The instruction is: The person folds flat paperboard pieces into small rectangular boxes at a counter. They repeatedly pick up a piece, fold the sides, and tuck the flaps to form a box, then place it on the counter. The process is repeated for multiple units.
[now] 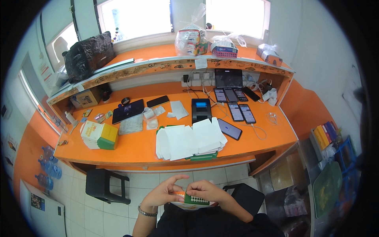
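Close to my body, above the floor, I hold a small paper carton (195, 200) with green, orange and white sides and a patterned edge. My left hand (165, 193) grips its left side, thumb on the orange part and index finger raised off it. The fingers of my right hand (206, 191) pinch the green top edge. My lap hides the carton's lower part. On the desk in front lies an untidy pile of flat white carton blanks (185, 140), with green showing underneath. To the left stands a nested stack of yellow, white and green cartons (98, 135).
The orange desk (134, 152) carries a card terminal (201, 110), several phones (236, 111), a tablet (128, 111) and charging cables. Bagged packages (192, 42) sit on the raised shelf. Black stools (103, 185) stand below, with a metal rack at right.
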A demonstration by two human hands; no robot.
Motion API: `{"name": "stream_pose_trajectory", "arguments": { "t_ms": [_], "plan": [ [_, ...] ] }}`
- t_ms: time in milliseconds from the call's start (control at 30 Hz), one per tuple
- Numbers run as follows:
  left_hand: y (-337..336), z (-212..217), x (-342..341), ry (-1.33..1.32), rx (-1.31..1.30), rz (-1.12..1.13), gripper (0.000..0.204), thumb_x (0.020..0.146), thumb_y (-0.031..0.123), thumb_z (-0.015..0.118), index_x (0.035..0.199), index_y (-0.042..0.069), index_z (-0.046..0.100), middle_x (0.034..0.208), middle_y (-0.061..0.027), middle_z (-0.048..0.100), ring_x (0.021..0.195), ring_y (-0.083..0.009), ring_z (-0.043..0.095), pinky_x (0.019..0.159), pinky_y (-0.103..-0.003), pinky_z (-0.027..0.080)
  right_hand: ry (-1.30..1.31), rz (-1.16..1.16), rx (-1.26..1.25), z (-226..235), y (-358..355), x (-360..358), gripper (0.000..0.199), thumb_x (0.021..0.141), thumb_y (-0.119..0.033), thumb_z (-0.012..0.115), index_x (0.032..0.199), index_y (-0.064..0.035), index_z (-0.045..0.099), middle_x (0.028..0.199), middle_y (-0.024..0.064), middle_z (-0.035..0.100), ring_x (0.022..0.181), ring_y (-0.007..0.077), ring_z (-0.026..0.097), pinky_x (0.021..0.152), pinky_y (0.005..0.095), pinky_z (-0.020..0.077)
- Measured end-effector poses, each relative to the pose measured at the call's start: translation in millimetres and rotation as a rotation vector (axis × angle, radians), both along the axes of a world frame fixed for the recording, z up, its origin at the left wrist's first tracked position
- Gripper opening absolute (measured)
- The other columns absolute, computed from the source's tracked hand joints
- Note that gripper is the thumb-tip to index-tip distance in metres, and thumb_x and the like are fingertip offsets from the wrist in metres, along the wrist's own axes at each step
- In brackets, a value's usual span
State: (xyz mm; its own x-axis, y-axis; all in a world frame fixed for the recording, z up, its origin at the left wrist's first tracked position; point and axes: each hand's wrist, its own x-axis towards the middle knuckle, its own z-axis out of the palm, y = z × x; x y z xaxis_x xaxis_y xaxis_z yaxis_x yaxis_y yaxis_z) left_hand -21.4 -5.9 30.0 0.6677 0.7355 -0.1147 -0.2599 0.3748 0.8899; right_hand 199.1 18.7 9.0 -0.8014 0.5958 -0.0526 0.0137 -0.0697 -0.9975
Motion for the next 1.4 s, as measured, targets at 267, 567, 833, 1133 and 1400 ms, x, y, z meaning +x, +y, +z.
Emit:
{"name": "stream_pose_trajectory", "arguments": {
  "t_ms": [267, 567, 833, 1133, 1400],
  "plan": [
    [-6, 14, 6, 0.314, 0.106, -0.1, 0.067, 0.08, 0.0, 0.069, 0.137, 0.005, 0.034, 0.08, -0.0047, 0.063, 0.074, -0.0094, 0.062, 0.067, -0.02, 0.049, -0.024, 0.206, 0.085, -16, 0, 0, 0.025, 0.093, -0.026, 0.059, 0.091, -0.0018, 0.063, 0.077, -0.0013, 0.06, 0.07, 0.0064, 0.052, 0.064, 0.0246, 0.0423],
    [-11, -6, -37, 0.049, 0.141, 0.446, 0.036, 0.08, -0.001, 0.062, 0.11, 0.008, 0.044, 0.077, -0.004, 0.062, 0.072, -0.0104, 0.059, 0.065, -0.02, 0.044, -0.222, -0.204, 0.748, 33, 3, 31, 0.022, 0.084, -0.026, 0.065, 0.092, -0.0049, 0.063, 0.089, 0.0071, 0.064, 0.084, 0.0253, 0.06, 0.079, 0.035, 0.0434],
    [4, -14, -51, 0.358, 0.402, 0.934, 0.023, 0.089, 0.008, 0.054, 0.112, 0.003, 0.053, 0.111, -0.0096, 0.06, 0.101, -0.0162, 0.056, 0.087, -0.026, 0.043, -0.219, -0.112, 0.553, 28, 10, 30, 0.014, 0.087, -0.016, 0.062, 0.09, -0.002, 0.061, 0.081, 0.0099, 0.059, 0.076, 0.0247, 0.055, 0.072, 0.0331, 0.0434],
    [-14, -8, 4, 0.763, 0.973, 0.329, 0.014, 0.085, 0.022, 0.065, 0.096, 0.013, 0.065, 0.104, 0.0009, 0.064, 0.118, -0.0243, 0.051, 0.107, -0.055, 0.02, -0.227, -0.217, 0.463, 10, 12, 30, 0.015, 0.086, -0.016, 0.063, 0.088, -0.0011, 0.061, 0.075, 0.0089, 0.058, 0.068, 0.02, 0.053, 0.061, 0.0296, 0.0427],
    [-6, -21, 9, 0.564, 0.834, 0.104, 0.013, 0.087, 0.021, 0.064, 0.093, 0.01, 0.066, 0.102, -0.0064, 0.066, 0.115, -0.0211, 0.054, 0.108, -0.05, 0.023, -0.252, 0.006, 0.57, 9, 13, 30, 0.02, 0.084, -0.021, 0.066, 0.09, -0.0027, 0.061, 0.075, 0.0104, 0.059, 0.07, 0.0256, 0.056, 0.063, 0.0339, 0.0438]
  ]
}}
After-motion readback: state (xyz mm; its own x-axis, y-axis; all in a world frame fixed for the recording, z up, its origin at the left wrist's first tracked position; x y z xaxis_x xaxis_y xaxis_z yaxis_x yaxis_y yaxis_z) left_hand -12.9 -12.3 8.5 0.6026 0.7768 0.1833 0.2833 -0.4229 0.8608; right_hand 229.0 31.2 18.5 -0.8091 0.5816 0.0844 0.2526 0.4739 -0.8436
